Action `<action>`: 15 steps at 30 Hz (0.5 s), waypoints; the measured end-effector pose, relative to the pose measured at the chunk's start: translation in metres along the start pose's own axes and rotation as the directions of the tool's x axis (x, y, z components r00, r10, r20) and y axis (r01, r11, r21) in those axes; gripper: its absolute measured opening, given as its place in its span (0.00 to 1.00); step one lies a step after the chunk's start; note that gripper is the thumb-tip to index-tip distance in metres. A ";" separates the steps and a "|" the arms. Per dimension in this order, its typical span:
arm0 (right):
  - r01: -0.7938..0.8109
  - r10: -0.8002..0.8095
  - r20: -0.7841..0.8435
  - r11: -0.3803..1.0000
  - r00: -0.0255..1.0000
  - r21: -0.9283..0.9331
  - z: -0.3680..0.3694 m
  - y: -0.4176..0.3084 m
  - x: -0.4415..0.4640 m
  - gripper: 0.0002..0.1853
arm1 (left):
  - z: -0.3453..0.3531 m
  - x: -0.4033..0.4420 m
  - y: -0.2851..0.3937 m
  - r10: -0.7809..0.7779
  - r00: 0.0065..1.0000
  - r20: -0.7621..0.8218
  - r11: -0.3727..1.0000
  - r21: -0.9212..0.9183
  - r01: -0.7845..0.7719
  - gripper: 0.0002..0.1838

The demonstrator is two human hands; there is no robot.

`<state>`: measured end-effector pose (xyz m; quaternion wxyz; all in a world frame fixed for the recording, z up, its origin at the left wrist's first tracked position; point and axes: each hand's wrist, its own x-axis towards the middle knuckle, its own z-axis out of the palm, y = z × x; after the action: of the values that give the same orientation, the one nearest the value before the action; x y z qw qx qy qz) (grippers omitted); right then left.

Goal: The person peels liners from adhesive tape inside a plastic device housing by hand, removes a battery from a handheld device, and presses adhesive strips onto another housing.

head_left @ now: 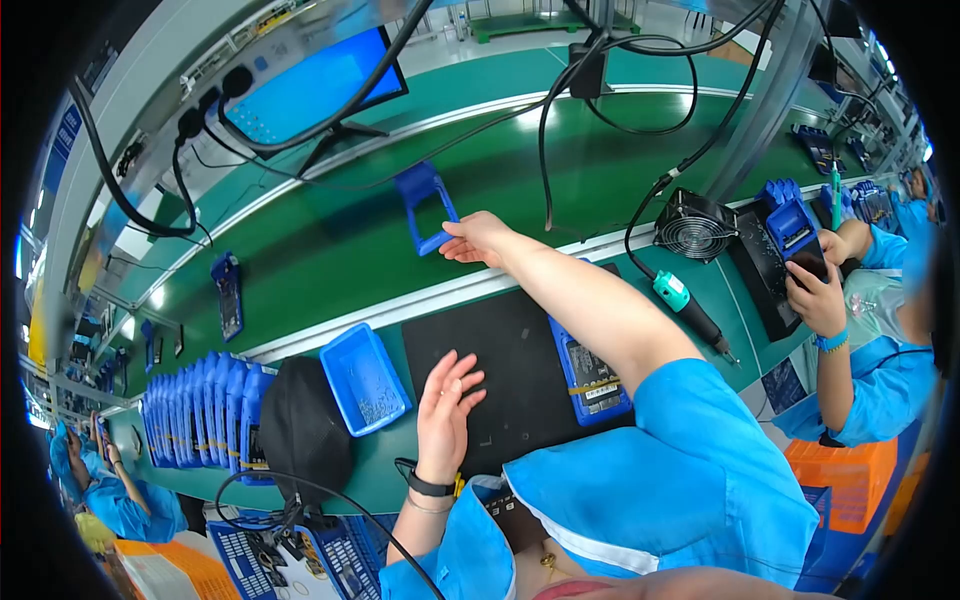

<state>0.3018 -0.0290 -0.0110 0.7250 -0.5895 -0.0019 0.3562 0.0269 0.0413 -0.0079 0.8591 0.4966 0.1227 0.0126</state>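
Reaching out over the green conveyor surface, my right hand (478, 240) grips the lower corner of a blue plastic frame (418, 182) with a rectangular opening. My left hand (448, 405) is raised above the black mat (490, 350), fingers apart and slightly bent, holding nothing. Partly beneath my right arm, a blue fixture (597, 385) with a banded device in it lies at the mat's right side. Left of my left hand stands a blue bin (368, 375) with many small screws on its floor.
A row of blue fixtures (200, 410) and a black covered object (305, 425) stand at left. An electric screwdriver (690, 310) hangs at right near a fan (695, 228). Cables cross overhead, below a monitor (310, 85). A co-worker's hands (820, 290) work at right.
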 end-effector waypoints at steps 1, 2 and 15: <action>-0.004 0.002 -0.082 1.000 0.997 -0.029 0.002 -0.003 0.003 0.17 | -0.001 -0.003 -0.001 -0.022 1.000 -0.002 1.000 0.009 0.022 0.24; -0.049 0.044 -0.097 0.997 0.994 -0.053 0.000 -0.002 0.003 0.17 | -0.002 -0.005 -0.002 -0.027 0.999 -0.030 1.000 0.016 0.027 0.23; 0.374 -0.531 -0.189 0.768 0.826 -0.521 -0.115 0.067 -0.282 0.14 | 0.051 0.011 -0.019 -0.201 0.973 0.113 0.970 0.163 0.181 0.23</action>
<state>0.1055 -0.2698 0.0143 0.6181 -0.7763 -0.1108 0.0549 0.0469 -0.0100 -0.0016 0.8223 0.5460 0.1150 -0.1116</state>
